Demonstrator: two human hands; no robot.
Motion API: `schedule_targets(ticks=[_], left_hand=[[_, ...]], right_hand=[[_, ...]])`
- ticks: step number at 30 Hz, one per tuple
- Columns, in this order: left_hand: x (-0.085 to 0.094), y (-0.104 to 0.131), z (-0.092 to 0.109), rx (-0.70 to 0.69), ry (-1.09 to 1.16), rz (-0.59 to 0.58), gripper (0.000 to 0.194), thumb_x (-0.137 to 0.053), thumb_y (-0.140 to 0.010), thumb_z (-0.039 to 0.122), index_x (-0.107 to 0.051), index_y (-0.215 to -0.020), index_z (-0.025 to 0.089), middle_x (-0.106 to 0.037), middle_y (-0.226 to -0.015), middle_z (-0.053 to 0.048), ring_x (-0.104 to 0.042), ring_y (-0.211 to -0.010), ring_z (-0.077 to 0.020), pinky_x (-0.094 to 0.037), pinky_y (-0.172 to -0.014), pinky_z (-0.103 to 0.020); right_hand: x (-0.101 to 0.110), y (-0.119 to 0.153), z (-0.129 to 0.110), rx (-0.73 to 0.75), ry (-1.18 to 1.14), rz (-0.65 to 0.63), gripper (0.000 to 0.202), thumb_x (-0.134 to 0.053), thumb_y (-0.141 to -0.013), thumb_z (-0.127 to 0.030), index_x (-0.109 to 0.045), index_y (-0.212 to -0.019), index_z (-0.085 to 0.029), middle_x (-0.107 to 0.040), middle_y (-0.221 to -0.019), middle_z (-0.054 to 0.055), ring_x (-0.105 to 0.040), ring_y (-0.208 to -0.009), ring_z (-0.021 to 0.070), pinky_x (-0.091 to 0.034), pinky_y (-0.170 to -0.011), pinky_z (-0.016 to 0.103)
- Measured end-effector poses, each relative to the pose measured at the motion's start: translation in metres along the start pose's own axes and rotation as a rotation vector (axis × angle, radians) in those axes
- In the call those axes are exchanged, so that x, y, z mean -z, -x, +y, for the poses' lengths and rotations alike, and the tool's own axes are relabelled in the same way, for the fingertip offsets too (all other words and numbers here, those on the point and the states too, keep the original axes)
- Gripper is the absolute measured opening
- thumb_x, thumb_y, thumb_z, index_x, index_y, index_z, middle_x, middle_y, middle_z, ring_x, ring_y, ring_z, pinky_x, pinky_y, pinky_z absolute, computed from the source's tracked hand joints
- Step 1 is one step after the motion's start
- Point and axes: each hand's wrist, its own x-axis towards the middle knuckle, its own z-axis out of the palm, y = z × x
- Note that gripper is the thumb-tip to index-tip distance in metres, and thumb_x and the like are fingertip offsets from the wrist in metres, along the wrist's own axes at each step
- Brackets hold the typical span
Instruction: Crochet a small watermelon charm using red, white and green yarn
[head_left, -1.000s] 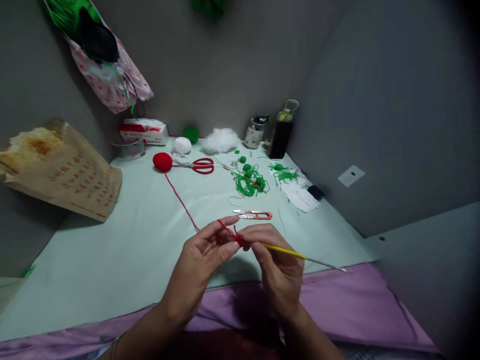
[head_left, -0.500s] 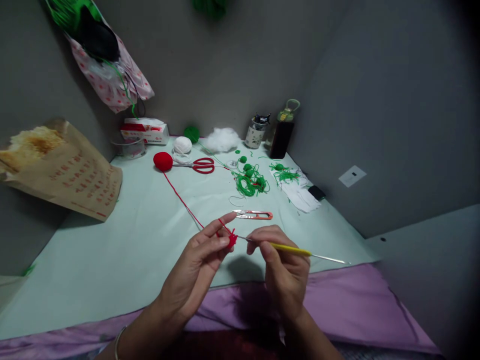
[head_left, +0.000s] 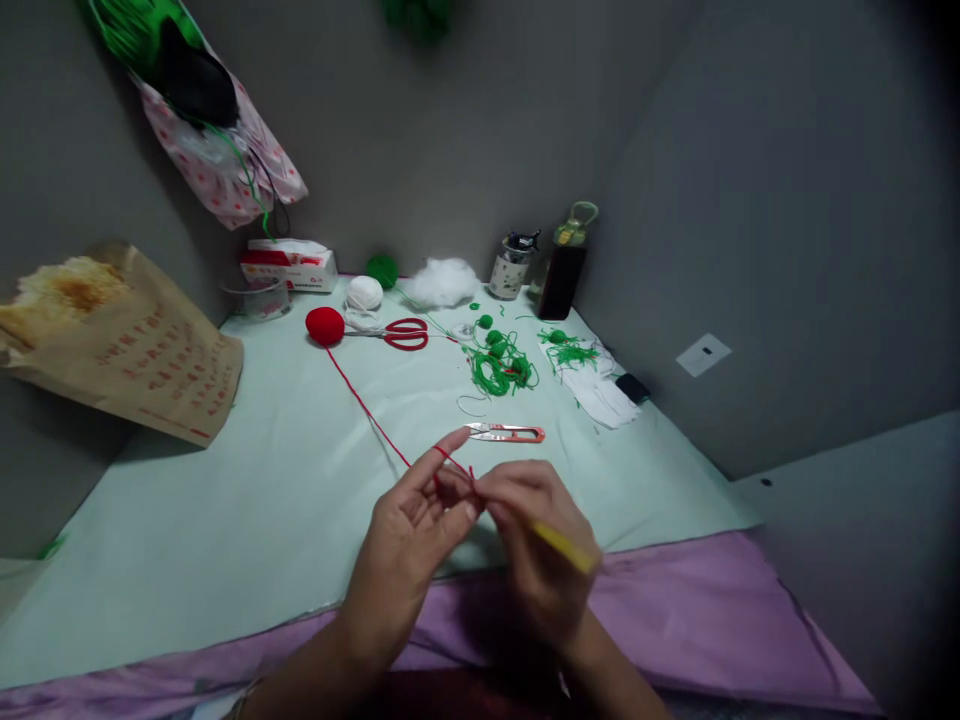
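Note:
My left hand (head_left: 412,525) pinches a small red crochet piece, now mostly hidden behind the fingers. Red yarn (head_left: 369,412) runs over its raised index finger and back to the red yarn ball (head_left: 325,326). My right hand (head_left: 544,540) is closed on a crochet hook (head_left: 562,546) with a yellow handle, blurred by motion. Its fingertips meet those of the left hand at the red work, and the hook's tip is hidden. Just beyond the hands lie orange thread snips (head_left: 507,433) on the pale cloth.
Red-handled scissors (head_left: 406,334), a white yarn ball (head_left: 364,293), stuffing (head_left: 442,283) and tangled green yarn (head_left: 501,370) lie farther back. A bottle (head_left: 564,270) and a pen cup (head_left: 510,270) stand by the wall. At left is a paper bag (head_left: 150,350) holding bread.
My right hand has moved left and in against the left hand, tilting the hook's handle downward. The red piece, visible before, is now largely covered by fingers.

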Motion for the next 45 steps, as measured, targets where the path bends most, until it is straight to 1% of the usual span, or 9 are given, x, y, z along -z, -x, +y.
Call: schedule_targets(ticks=[3, 7, 10, 14, 18, 27, 33, 38, 45], left_hand=[[0.0, -0.002, 0.0, 0.191, 0.157, -0.034, 0.048, -0.09, -0.078, 0.026, -0.079, -0.125, 0.022, -0.073, -0.092, -0.003, -0.064, -0.088, -0.0144, -0.051, -0.087, -0.025], [0.003, -0.006, 0.01, 0.22, 0.192, -0.015, 0.043, -0.088, -0.077, 0.022, -0.081, -0.12, 0.015, -0.07, -0.082, -0.002, -0.061, -0.073, -0.0112, -0.051, -0.079, -0.024], [0.005, -0.006, 0.01, 0.088, 0.085, -0.021, 0.047, -0.087, -0.08, 0.023, -0.077, -0.126, 0.02, -0.069, -0.082, 0.0, -0.061, -0.076, -0.011, -0.05, -0.081, -0.023], [0.007, -0.003, 0.0, -0.047, -0.04, 0.003, 0.062, -0.087, -0.082, 0.024, -0.067, -0.14, 0.027, -0.071, -0.089, 0.0, -0.064, -0.09, -0.0145, -0.049, -0.091, -0.028], [0.009, -0.002, 0.003, -0.006, -0.016, -0.024, 0.061, -0.089, -0.08, 0.028, -0.069, -0.138, 0.024, -0.072, -0.088, -0.001, -0.063, -0.088, -0.016, -0.048, -0.09, -0.031], [0.009, 0.002, 0.026, 0.04, 0.004, -0.055, 0.043, -0.086, -0.077, 0.03, -0.08, -0.119, 0.022, -0.066, -0.08, 0.001, -0.058, -0.08, -0.0149, -0.045, -0.088, -0.03], [0.015, 0.0, 0.023, -0.086, -0.187, 0.029, 0.045, -0.089, -0.079, 0.028, -0.079, -0.123, 0.027, -0.068, -0.082, 0.002, -0.061, -0.082, -0.0145, -0.049, -0.084, -0.027], [0.011, 0.0, 0.021, 0.004, 0.008, 0.028, 0.055, -0.095, -0.073, 0.031, -0.078, -0.124, 0.023, -0.072, -0.08, 0.0, -0.064, -0.08, -0.0133, -0.052, -0.082, -0.024], [0.011, -0.002, 0.026, 0.127, 0.116, -0.013, 0.047, -0.091, -0.076, 0.025, -0.08, -0.121, 0.017, -0.072, -0.08, -0.002, -0.062, -0.073, -0.0119, -0.051, -0.079, -0.024]], right_hand=[[0.003, 0.003, 0.004, 0.193, 0.179, -0.009, 0.036, -0.066, -0.094, -0.008, -0.076, -0.122, -0.029, -0.073, -0.102, 0.008, -0.071, -0.089, 0.0211, -0.06, -0.071, 0.033], [0.007, -0.006, -0.001, -0.15, -0.171, 0.172, 0.021, -0.057, -0.102, -0.017, -0.076, -0.098, -0.024, -0.066, -0.08, 0.002, -0.063, -0.069, 0.0157, -0.054, -0.061, 0.029], [0.003, -0.011, -0.005, -0.238, -0.333, 0.13, 0.019, -0.059, -0.102, -0.023, -0.075, -0.093, -0.023, -0.065, -0.077, 0.002, -0.061, -0.062, 0.0137, -0.052, -0.055, 0.026], [-0.007, -0.005, -0.004, -0.023, 0.042, -0.002, 0.025, -0.064, -0.098, -0.011, -0.079, -0.111, -0.026, -0.073, -0.097, 0.007, -0.071, -0.089, 0.0204, -0.06, -0.075, 0.033], [-0.011, 0.002, -0.002, 0.147, 0.174, 0.065, 0.04, -0.066, -0.094, -0.005, -0.077, -0.124, -0.029, -0.076, -0.111, 0.009, -0.073, -0.1, 0.0224, -0.06, -0.079, 0.033], [-0.001, -0.014, -0.012, -0.335, -0.488, -0.021, 0.021, -0.056, -0.106, -0.028, -0.075, -0.097, -0.023, -0.077, -0.089, 0.004, -0.069, -0.066, 0.0135, -0.061, -0.066, 0.028], [0.001, -0.013, -0.02, 0.158, 0.102, -0.153, 0.023, -0.051, -0.104, -0.012, -0.07, -0.113, -0.022, -0.078, -0.098, 0.007, -0.074, -0.086, 0.0167, -0.062, -0.075, 0.027], [-0.007, -0.01, -0.009, 0.501, 0.486, -0.101, 0.034, -0.056, -0.099, -0.007, -0.072, -0.127, -0.018, -0.073, -0.103, 0.011, -0.072, -0.097, 0.0208, -0.063, -0.077, 0.03], [-0.006, -0.015, -0.016, -0.029, -0.115, 0.071, 0.023, -0.054, -0.103, -0.015, -0.075, -0.101, -0.025, -0.065, -0.082, 0.003, -0.065, -0.075, 0.0179, -0.056, -0.066, 0.032]])
